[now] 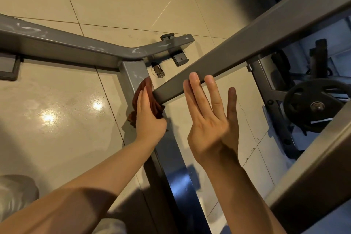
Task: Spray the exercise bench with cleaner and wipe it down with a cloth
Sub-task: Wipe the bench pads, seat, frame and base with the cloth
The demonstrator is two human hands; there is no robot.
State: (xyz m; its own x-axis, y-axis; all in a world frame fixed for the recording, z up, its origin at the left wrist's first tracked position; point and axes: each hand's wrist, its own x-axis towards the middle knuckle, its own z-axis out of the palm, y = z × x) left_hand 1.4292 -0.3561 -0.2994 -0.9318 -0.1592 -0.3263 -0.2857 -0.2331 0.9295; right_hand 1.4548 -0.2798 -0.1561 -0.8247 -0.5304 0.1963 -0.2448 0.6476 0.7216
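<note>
— Well, start at the fingers: what is each hand doing?

— The left hand (150,118) has its fingers laid flat and close together over a reddish-brown cloth (147,99), pressing it against the grey frame bar (133,78) that runs down from the joint. The right hand (210,118) holds nothing; its fingers are straight and slightly spread, and the tips seem to touch the lower edge of the slanted bar (247,47), though I cannot tell for sure.

— And how will the cloth handle?

— Soft and light, I'd judge. It bunches under the palm with loose folds hanging out at the sides, so a flat palm on the middle of the wad should keep it from sliding away.

— The bench itself?

— Painted steel tube, stiff and surely heavy. White smears, likely cleaner, lie along the long floor bar (57,38), so it may be slippery there. Steady yourself on a dry stretch.

— Anything else nearby?

— A weight plate (315,104) to the right, and glossy floor tiles (57,110) beneath.
</note>
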